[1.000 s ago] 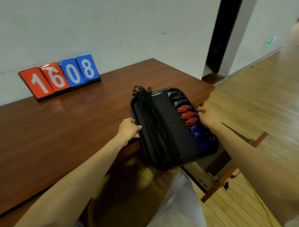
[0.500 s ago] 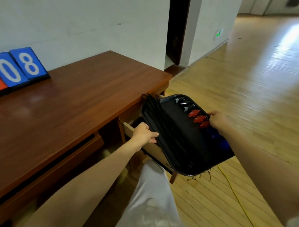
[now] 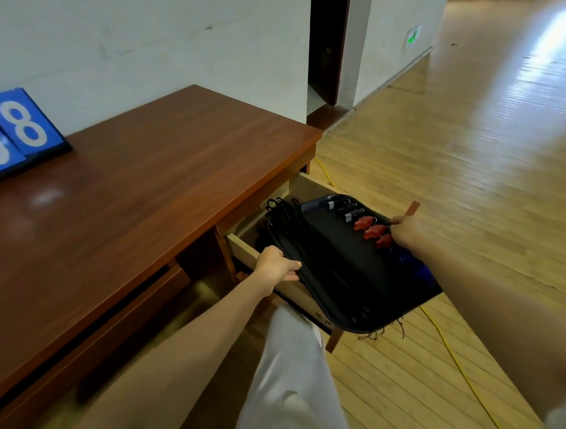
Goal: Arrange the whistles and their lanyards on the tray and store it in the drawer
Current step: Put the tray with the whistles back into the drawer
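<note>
Drawer (image 3: 309, 184), pale inside, stands pulled out under the desk (image 3: 144, 194), and your tray (image 3: 341, 244) hangs tilted above it, far end over the opening. Your left hand (image 3: 275, 263) curls round the left rim beside the black lanyards (image 3: 312, 258); your right hand (image 3: 405, 233) grips the right rim by the red whistles (image 3: 371, 230). A yellow cable (image 3: 460, 362) crosses the floor below. Blue cards (image 3: 18, 131) on the desk read 0 and 8.

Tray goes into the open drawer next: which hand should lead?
Left, probably: the left hand grips the tray edge over the drawer opening, beside the desk; the right hand holds the side with the whistles, overhanging the drawer front.
</note>
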A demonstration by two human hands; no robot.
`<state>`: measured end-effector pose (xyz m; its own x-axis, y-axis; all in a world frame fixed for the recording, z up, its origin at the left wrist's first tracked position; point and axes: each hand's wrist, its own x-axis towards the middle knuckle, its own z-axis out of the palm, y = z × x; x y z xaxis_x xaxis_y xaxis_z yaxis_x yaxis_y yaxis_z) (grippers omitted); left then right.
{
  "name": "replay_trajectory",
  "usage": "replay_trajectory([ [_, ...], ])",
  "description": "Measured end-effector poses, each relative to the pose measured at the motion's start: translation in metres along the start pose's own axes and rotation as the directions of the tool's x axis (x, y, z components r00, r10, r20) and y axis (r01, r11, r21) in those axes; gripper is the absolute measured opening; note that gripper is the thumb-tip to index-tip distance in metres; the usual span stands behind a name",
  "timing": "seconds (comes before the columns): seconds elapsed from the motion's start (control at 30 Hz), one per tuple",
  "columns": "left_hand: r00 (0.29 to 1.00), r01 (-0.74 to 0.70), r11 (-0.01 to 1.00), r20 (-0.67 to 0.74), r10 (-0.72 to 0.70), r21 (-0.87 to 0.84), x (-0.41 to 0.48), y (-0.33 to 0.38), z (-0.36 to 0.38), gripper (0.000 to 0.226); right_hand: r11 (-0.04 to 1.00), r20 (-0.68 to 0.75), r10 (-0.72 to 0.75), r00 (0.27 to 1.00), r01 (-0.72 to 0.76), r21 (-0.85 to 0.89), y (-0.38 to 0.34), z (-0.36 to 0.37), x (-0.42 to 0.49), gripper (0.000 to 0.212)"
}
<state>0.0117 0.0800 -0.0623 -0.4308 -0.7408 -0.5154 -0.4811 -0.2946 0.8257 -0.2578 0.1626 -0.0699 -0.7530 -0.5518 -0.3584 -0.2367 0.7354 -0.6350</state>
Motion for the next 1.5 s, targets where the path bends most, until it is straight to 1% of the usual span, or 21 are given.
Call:
replay_trajectory([
  [0.07,1.000,0.012,1.000,0.001,-0.012,0.008,0.009,-0.001,-0.001,0.029,0.999,0.004,-0.001,1.000,0.002,-0.045,-0.004,0.004,0.005,0.038],
  [0.17,1.000,0.014,1.000,0.005,-0.014,-0.008,0.020,-0.001,-0.002,0.029,0.997,0.007,-0.005,1.000,0.006,-0.073,-0.010,0.011,0.017,0.038],
  [0.37,0.998,0.058,0.997,-0.029,-0.060,-0.052,0.035,-0.002,-0.005,0.039,0.996,0.040,-0.013,0.999,0.016,-0.092,-0.019,0.025,0.043,0.038],
  [0.5,0.997,0.069,0.996,-0.036,-0.071,-0.061,0.047,-0.004,-0.010,0.042,0.998,0.050,-0.018,0.999,0.021,-0.064,-0.029,0.035,0.052,0.038],
  [0.57,0.996,0.078,0.994,-0.042,-0.081,-0.076,0.054,-0.006,-0.014,0.037,0.999,0.053,-0.023,0.998,0.025,-0.040,-0.032,0.041,0.057,0.037],
  [0.63,0.995,0.084,0.992,-0.051,-0.090,-0.097,0.057,-0.007,-0.015,0.024,0.999,0.064,-0.029,0.998,0.032,-0.033,-0.034,0.047,0.062,0.036],
  [0.67,0.994,0.089,0.989,-0.053,-0.095,-0.115,0.058,-0.007,-0.016,0.020,0.999,0.069,-0.035,0.997,0.037,-0.039,-0.035,0.049,0.064,0.036],
  [0.77,0.992,0.102,0.983,-0.062,-0.112,-0.151,0.061,-0.009,-0.016,0.030,0.994,0.080,-0.063,0.995,0.070,-0.088,-0.042,0.055,0.072,0.036],
  [0.87,0.983,0.144,0.969,-0.082,-0.163,-0.200,0.066,-0.009,-0.016,0.044,0.987,0.090,-0.087,0.992,0.098,-0.125,-0.049,0.061,0.081,0.036],
  [1.03,0.969,0.196,0.952,-0.106,-0.225,-0.234,0.078,-0.006,-0.020,0.052,0.985,0.104,-0.102,0.989,0.115,-0.130,-0.060,0.071,0.096,0.037],
  [1.33,0.930,0.302,0.925,-0.141,-0.338,-0.229,0.097,0.000,-0.014,0.056,0.988,0.140,-0.124,0.982,0.136,-0.078,-0.058,0.090,0.127,0.035],
  [1.5,0.924,0.318,0.932,-0.163,-0.345,-0.173,0.112,-0.001,-0.009,0.054,0.991,0.140,-0.131,0.981,0.133,-0.007,-0.048,0.106,0.139,0.035],
])
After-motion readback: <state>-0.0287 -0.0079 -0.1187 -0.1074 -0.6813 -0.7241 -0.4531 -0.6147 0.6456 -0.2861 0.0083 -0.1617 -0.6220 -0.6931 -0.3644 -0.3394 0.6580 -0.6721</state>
